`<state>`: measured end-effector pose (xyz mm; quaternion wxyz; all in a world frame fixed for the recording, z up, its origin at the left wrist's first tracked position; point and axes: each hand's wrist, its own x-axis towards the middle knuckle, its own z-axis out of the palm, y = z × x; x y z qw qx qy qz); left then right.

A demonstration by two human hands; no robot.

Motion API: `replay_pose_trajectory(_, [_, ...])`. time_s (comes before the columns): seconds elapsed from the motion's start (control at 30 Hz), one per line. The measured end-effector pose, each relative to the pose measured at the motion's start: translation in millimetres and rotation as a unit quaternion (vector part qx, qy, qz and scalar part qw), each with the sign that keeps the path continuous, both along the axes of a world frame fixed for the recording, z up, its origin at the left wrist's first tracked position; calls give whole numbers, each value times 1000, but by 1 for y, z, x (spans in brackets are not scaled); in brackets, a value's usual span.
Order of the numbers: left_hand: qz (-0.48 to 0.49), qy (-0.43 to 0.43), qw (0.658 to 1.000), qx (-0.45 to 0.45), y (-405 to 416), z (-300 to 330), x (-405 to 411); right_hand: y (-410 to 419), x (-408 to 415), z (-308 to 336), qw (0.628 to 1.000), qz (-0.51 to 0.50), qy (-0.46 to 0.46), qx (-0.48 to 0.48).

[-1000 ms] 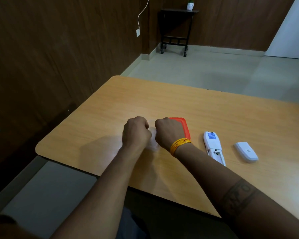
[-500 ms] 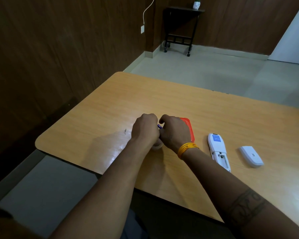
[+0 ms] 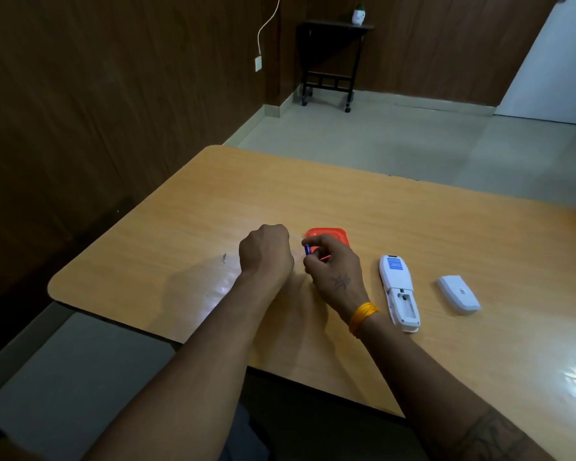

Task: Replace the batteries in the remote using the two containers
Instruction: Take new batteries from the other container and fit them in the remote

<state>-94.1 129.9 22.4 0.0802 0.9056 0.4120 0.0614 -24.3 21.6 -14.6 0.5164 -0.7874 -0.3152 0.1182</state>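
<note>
My right hand (image 3: pixel 335 272) pinches a small blue battery (image 3: pixel 307 250) between thumb and fingers, just in front of the red container (image 3: pixel 328 233). My left hand (image 3: pixel 266 252) is curled to the left of it, closed around a clear container (image 3: pixel 293 241) that is almost wholly hidden. The two hands are a short gap apart. To the right, the white remote (image 3: pixel 399 291) lies face down with its battery bay uncovered and no battery showing in it. Its white cover (image 3: pixel 458 294) lies separately, further right.
Everything rests on a wooden table (image 3: pixel 379 221) with rounded corners; its near edge is below my forearms. A tiny pale scrap (image 3: pixel 224 258) lies left of my left hand. A black side table (image 3: pixel 330 61) stands by the far wall.
My hands, pressed together over the clear container before, have parted. My right hand has drawn back to the right and now shows a blue battery in its fingertips.
</note>
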Motion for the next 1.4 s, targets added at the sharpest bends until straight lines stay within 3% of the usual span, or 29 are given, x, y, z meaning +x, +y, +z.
replay_pose_trajectory(0.3, [7, -45, 999, -1, -3, -5, 4, -31, -2, -10, 996, 1, 88, 7])
replay_pose_trajectory(0.57, [4, -4, 1000, 20, -8, -4, 6, -41, 0, -10, 996, 10, 86, 9])
replay_pose_trajectory(0.7, [-8, -120, 993, 17, -12, -1, 6, -48, 2, -10, 997, 11, 69, 18])
replay_pose_trajectory(0.8, [-44, -234, 970, -45, -29, 2, 5, -59, 7, -6, 998, 1, 55, 30])
replay_pose_trajectory(1.0, [-94, -282, 926, -234, -77, 4, 14, -102, 36, 6, 997, -68, -12, -26])
replay_pose_trajectory(1.13, [-108, -259, 903, -326, -100, 4, 28, -140, 59, 9, 993, -99, -3, -60])
replay_pose_trajectory(1.3, [-153, -194, 926, -287, -116, -3, 44, -163, 76, 11, 983, -67, -77, -155])
replay_pose_trajectory(1.4, [-177, -157, 933, -272, -124, -9, 48, -167, 86, 17, 982, -61, -60, -170])
